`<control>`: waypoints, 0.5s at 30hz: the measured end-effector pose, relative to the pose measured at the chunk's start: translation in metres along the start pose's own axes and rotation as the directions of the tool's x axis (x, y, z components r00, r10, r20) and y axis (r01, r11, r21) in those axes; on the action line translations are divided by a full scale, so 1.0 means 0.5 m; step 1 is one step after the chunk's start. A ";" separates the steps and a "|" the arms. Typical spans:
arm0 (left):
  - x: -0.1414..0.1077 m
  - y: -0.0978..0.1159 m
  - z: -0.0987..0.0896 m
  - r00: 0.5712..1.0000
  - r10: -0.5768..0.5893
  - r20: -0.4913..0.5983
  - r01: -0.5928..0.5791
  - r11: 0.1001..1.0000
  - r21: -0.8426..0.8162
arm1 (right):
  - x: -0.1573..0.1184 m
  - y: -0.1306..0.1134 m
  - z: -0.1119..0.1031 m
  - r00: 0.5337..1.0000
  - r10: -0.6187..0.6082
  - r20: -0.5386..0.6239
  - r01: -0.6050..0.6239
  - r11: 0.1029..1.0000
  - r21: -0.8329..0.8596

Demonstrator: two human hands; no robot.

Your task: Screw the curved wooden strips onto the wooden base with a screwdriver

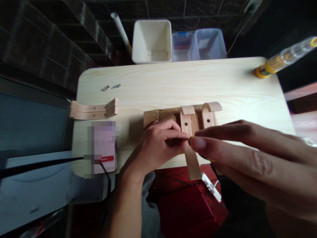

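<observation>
Pinching a mostly hidden yellow-and-black handle (190, 141), the right hand (260, 162) has thumb and fingers closed on it, right over the wooden block (151, 118)! And look at that block: brown, rough along its far edge, carrying two pale, smoothly curved wooden strips (193, 163) (212, 107), their far ends hooked over, each showing one dark screw (186, 124) (208, 120). The nearer end of the left strip juts past the block, over the table's near edge

The block sits below the fingertips, and the left hand (158, 138) lies against it, fingertips bunched at the left strip, beside the handle; whether they clamp anything, I cannot tell

Out to the block's left, on the pale wood-grain table (237, 79), rest two curved wooden pieces (94, 110) side by side, with small metal screws (105, 88) beyond them and a phone (109, 148) nearer, partly pixelated. Far right of the block stands a clear yellow-ended container (279, 61). Beyond the block, past the table: a cream bin (151, 43), two translucent tubs (183, 46) (210, 44) and a dark tiled wall (168, 8)
</observation>
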State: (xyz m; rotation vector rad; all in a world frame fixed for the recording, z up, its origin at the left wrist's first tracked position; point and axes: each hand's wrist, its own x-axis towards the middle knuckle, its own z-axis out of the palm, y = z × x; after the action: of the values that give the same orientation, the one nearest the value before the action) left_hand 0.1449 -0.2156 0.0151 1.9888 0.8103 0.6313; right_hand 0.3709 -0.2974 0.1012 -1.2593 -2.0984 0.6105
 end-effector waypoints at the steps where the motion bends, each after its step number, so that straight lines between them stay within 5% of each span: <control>1: 0.000 0.000 0.000 1.000 0.001 0.002 -0.001 1.000 0.004 | 0.000 0.002 0.003 1.000 0.000 0.026 0.000 1.000 -0.019; 15: -0.003 0.000 -0.002 1.000 -0.017 0.015 0.017 1.000 -0.002 | -0.005 0.014 0.019 0.999 -0.002 0.049 0.000 1.000 0.025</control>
State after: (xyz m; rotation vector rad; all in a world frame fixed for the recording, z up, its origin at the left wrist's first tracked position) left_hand 0.1432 -0.2161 0.0152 1.9803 0.8164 0.6061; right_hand 0.3696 -0.2972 0.0893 -1.2409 -2.1245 0.6720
